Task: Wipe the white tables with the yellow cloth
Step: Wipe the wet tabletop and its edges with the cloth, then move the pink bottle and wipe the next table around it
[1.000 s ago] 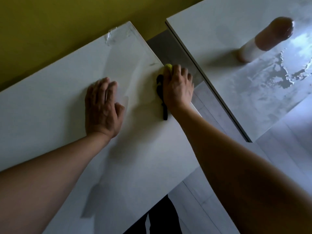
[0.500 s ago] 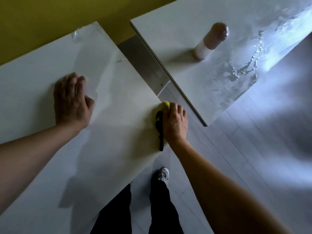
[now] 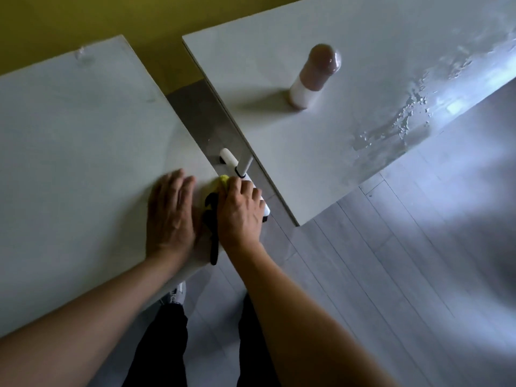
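— Since half a second before, what had moved?

— Both hands. The left hand [image 3: 171,216] had slid along the near white table [image 3: 83,163] from its middle toward the front right corner and lay flat just beside the right hand [image 3: 241,212], fingers straight and close together, palm pressed on the top.

— And the yellow cloth [image 3: 223,180]?

— It sat at that same corner, by the right edge, mostly hidden under the right hand, whose fingers curled over it and pressed it down. Only a yellow tip showed past the fingertips; a black strap [image 3: 212,233] trailed back from under the hand toward the table's front edge.

— Anything on the second white table [image 3: 279,163]?

— A brown-and-white bottle [image 3: 314,76] stood upright near its middle, and a wet patch [image 3: 405,118] glistened along its right edge.
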